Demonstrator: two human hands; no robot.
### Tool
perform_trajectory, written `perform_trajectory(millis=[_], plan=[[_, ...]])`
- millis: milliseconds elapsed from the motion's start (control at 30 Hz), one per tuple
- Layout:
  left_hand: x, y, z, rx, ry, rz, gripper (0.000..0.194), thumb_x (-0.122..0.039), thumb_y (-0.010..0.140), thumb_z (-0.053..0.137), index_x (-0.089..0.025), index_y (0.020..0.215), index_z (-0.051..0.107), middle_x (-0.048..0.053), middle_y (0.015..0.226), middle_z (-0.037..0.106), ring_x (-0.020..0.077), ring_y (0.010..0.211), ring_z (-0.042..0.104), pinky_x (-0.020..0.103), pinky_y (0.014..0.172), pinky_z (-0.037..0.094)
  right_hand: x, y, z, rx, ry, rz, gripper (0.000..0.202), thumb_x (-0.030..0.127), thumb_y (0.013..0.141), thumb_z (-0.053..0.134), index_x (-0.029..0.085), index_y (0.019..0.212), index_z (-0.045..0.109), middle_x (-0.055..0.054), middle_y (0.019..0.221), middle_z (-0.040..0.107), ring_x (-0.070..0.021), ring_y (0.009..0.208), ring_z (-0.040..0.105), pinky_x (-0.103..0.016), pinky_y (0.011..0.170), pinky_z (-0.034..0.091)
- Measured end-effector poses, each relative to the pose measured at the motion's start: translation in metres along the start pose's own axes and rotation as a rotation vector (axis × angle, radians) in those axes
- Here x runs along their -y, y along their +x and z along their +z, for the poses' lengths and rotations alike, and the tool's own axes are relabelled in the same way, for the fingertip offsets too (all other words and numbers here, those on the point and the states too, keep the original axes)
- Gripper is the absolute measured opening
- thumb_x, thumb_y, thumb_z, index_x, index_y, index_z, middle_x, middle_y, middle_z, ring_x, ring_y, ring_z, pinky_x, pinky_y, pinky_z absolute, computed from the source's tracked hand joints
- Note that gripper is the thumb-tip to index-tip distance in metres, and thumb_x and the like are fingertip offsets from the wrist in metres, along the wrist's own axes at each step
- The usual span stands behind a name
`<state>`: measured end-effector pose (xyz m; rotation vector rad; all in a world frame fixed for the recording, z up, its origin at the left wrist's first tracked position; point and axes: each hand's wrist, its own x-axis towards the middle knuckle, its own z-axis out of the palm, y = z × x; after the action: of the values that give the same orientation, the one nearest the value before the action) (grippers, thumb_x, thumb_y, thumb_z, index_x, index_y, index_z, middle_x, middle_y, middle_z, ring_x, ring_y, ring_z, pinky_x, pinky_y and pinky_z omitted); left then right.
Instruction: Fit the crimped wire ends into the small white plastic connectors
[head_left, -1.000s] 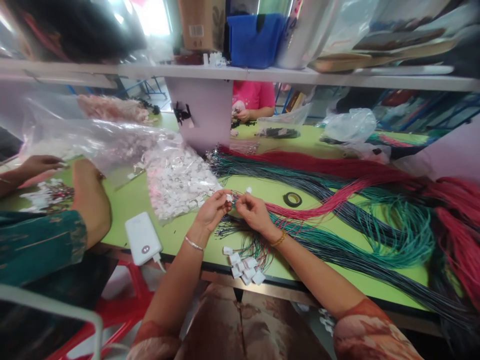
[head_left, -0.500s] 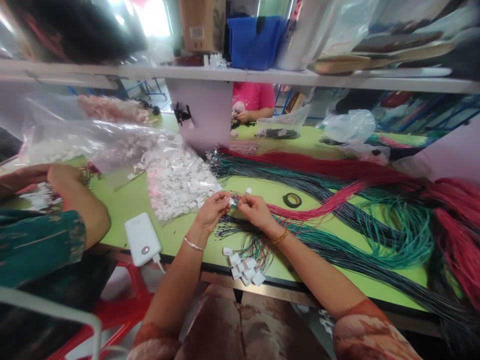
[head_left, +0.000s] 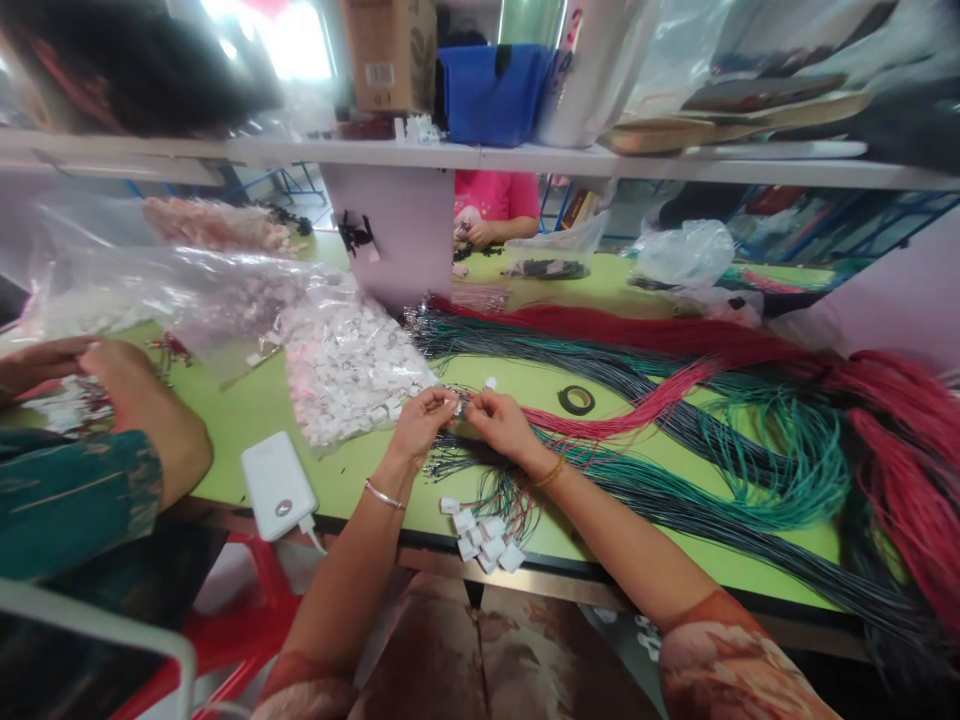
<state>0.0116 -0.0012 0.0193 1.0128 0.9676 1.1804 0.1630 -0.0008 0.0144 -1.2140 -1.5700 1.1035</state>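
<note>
My left hand [head_left: 422, 418] is closed in a pinch on a small white connector housing [head_left: 456, 404], mostly covered by the fingers. Close on its right, my right hand [head_left: 496, 420] pinches a thin wire whose tip meets the housing; its colour is hard to make out. Below both hands lies a small heap of white connectors [head_left: 489, 540] with red, green and black wires. Loose bundles of red wires [head_left: 600, 425], green wires [head_left: 795, 480] and black wires [head_left: 675, 510] run off to the right. A clear bag of white housings [head_left: 352, 370] lies beyond my left hand.
A white power bank [head_left: 279, 485] with a cable lies at the front edge. A black tape roll [head_left: 576, 400] sits among the wires. At left is a co-worker's arm [head_left: 150, 420]; another person [head_left: 495, 205] sits across. A shelf [head_left: 300, 150] with a blue bin [head_left: 493, 95] spans overhead.
The view has shifted slightly, so most things appear a little further left. My hands stay together at the same spot, with the fingers slightly closer. The co-worker's hand at left has moved slightly.
</note>
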Motion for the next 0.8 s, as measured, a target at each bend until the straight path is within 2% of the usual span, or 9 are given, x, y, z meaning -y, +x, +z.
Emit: perform_trajectory(millis=[100,233,367,500,600,700,800], plan=[[0.002,0.001,0.002,0.021,-0.011,0.007,0.027,-0.031,0.062,0.08,-0.013,0.077,0.067,0.001,0.066,0.062,0.0092,0.06,0.052,0.023,0.059,0.041,0.001,-0.002,-0.002,-0.005,-0.096,-0.079,0.027,0.04,0.077,0.055,0.016,0.065,0.053,0.003,0.06,0.049,-0.0082,0.055,0.037,-0.021,0.052,0.03],[0.003,0.002,0.001,0.012,-0.058,-0.059,0.028,-0.031,0.06,0.08,-0.013,0.077,0.066,0.002,0.069,0.064,0.0082,0.058,0.051,0.023,0.058,0.041,0.0,-0.005,-0.001,0.044,-0.114,-0.101,0.026,0.039,0.081,0.052,0.016,0.071,0.056,0.002,0.064,0.053,-0.0092,0.057,0.041,-0.022,0.055,0.033],[0.003,0.001,-0.001,-0.007,0.038,-0.032,0.023,-0.027,0.059,0.079,-0.013,0.073,0.067,0.0,0.062,0.062,0.0083,0.056,0.05,0.022,0.056,0.04,-0.004,-0.005,0.004,-0.023,-0.251,-0.13,0.026,0.036,0.082,0.052,0.017,0.065,0.052,0.003,0.058,0.049,-0.0092,0.053,0.037,-0.022,0.051,0.028],[0.0,0.002,-0.006,0.0,0.147,-0.1,0.017,-0.023,0.059,0.076,-0.013,0.07,0.067,0.001,0.059,0.061,0.0081,0.051,0.049,0.022,0.053,0.038,-0.004,0.0,-0.012,0.107,-0.349,-0.168,0.028,0.035,0.087,0.046,0.017,0.069,0.056,0.002,0.061,0.052,-0.0107,0.057,0.042,-0.022,0.056,0.031],[-0.002,0.003,-0.011,-0.027,0.179,-0.133,0.015,-0.024,0.06,0.075,-0.013,0.068,0.068,0.002,0.059,0.062,0.0079,0.05,0.048,0.021,0.05,0.036,-0.007,0.004,-0.029,0.09,-0.619,-0.145,0.02,0.03,0.088,0.048,0.016,0.08,0.062,-0.003,0.076,0.06,-0.014,0.069,0.049,-0.024,0.063,0.033],[-0.003,0.004,-0.014,-0.028,0.175,-0.143,0.014,-0.024,0.06,0.075,-0.014,0.066,0.068,0.003,0.06,0.063,0.0084,0.051,0.049,0.021,0.049,0.037,-0.011,0.005,-0.035,0.089,-0.91,-0.138,0.015,0.025,0.087,0.051,0.017,0.088,0.064,-0.008,0.09,0.063,-0.0177,0.081,0.053,-0.026,0.068,0.033],[-0.004,0.003,-0.013,-0.011,0.178,-0.139,0.014,-0.025,0.06,0.075,-0.014,0.066,0.068,0.003,0.06,0.063,0.0081,0.051,0.049,0.02,0.049,0.037,-0.014,0.004,-0.035,0.116,-0.978,-0.109,0.021,0.025,0.093,0.043,0.017,0.092,0.062,-0.01,0.092,0.064,-0.0181,0.08,0.054,-0.027,0.068,0.032]])
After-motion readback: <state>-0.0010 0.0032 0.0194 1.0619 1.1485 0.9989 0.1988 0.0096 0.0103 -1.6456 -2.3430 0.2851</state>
